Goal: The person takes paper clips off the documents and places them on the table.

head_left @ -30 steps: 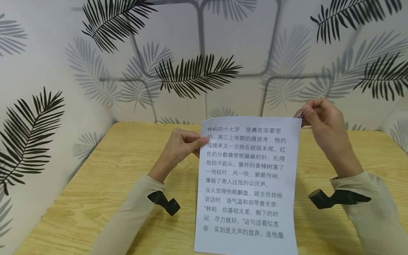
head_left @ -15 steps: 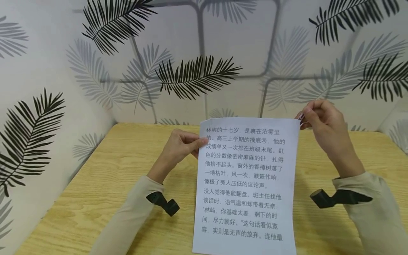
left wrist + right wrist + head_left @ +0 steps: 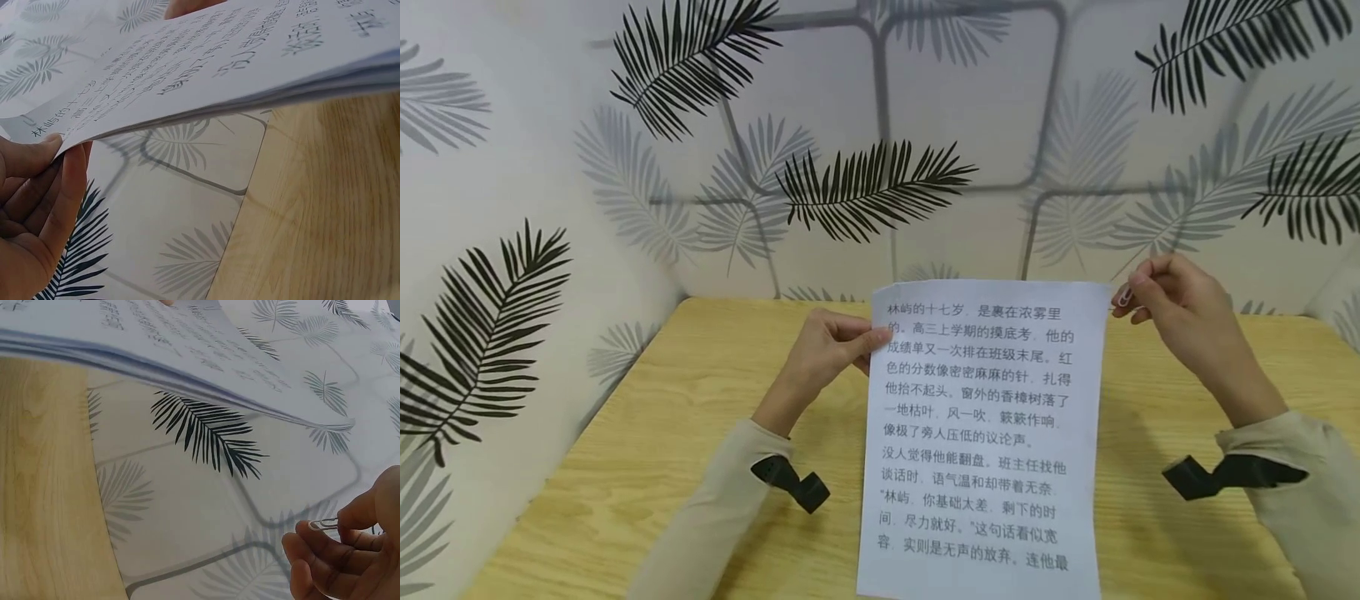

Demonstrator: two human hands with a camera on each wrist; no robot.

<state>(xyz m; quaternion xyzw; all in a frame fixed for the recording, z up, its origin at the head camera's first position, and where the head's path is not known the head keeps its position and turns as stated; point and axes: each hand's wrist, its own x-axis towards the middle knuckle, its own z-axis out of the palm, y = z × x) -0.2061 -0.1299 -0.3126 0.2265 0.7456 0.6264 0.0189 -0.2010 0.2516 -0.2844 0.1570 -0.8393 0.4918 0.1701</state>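
Observation:
A stack of printed paper sheets [image 3: 985, 446] stands upright over the table, its top sheet covered in large Chinese text. My left hand [image 3: 820, 358] pinches its left edge near the upper corner, thumb in front and fingers behind. In the left wrist view, several sheets show as layers along the edge of the stack [image 3: 206, 112]. Just right of the stack's upper right corner, my right hand [image 3: 1191, 325] holds a small paper clip [image 3: 324, 524] between thumb and fingers. A gap separates the clip from the paper corner in the right wrist view.
Under the hands lies a light wooden table [image 3: 700, 367], with its back edge against a wall [image 3: 820, 275] patterned with leaves. Dark camera mounts are strapped to both sleeves [image 3: 1300, 492].
My right hand has drawn away from the stack's upper right corner, to the right, with the paper clip still in its fingers. The left hand keeps its hold on the stack.

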